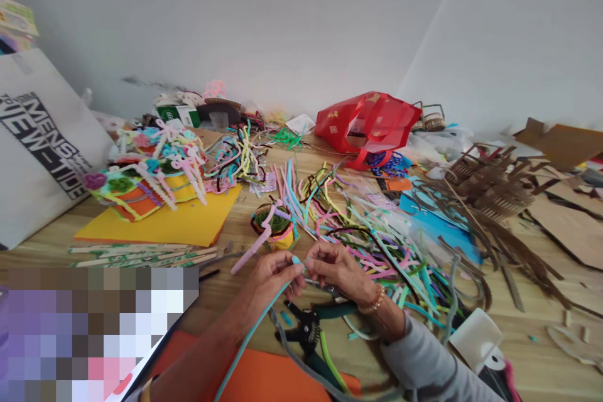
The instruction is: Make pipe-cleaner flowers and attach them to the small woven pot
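Your left hand (273,277) and right hand (340,270) meet above the table (518,352), the fingertips of both pinched on the tip of a blue stem (257,325) that trails toward you past the pliers (306,326). Pinching close together should, I judge, bend it cleanly.

Head-worn view: you look forward and down from close above the near edge of the table (532,333), facing the wall (282,12) beyond its far edge.
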Motion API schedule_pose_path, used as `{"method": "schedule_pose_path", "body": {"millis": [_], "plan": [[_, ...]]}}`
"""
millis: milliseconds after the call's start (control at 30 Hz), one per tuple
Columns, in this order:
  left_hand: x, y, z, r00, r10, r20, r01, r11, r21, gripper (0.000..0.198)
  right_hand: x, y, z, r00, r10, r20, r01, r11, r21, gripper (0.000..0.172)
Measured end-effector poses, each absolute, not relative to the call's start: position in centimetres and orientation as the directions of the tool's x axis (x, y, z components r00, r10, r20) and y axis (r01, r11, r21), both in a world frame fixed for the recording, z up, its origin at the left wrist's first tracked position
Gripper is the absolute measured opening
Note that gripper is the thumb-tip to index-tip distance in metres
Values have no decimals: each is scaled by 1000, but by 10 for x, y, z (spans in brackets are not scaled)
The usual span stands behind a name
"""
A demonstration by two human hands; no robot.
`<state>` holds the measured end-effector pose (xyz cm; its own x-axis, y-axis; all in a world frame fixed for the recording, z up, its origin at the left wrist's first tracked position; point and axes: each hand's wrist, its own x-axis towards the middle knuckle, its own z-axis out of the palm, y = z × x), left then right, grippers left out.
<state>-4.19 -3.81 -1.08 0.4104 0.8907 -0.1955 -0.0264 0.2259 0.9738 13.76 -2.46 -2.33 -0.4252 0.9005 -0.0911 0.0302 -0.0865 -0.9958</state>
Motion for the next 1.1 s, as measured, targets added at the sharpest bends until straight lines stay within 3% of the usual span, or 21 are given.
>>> {"method": "schedule_pose_path", "body": {"millis": [467,800,1100], "plan": [[-49,-36,-14,491,841,-228,9,257,966,30,140,-25,-24,-492,869,-42,74,-7,-997,39],[-49,-35,-24,608,753,-253,-124,404,906,26,141,-24,-25,-490,872,-24,21,-16,-1000,38],[-47,-36,-30,489,829,-271,-234,424,875,24,131,-30,-25,-377,926,18,75,49,-996,33]]}}
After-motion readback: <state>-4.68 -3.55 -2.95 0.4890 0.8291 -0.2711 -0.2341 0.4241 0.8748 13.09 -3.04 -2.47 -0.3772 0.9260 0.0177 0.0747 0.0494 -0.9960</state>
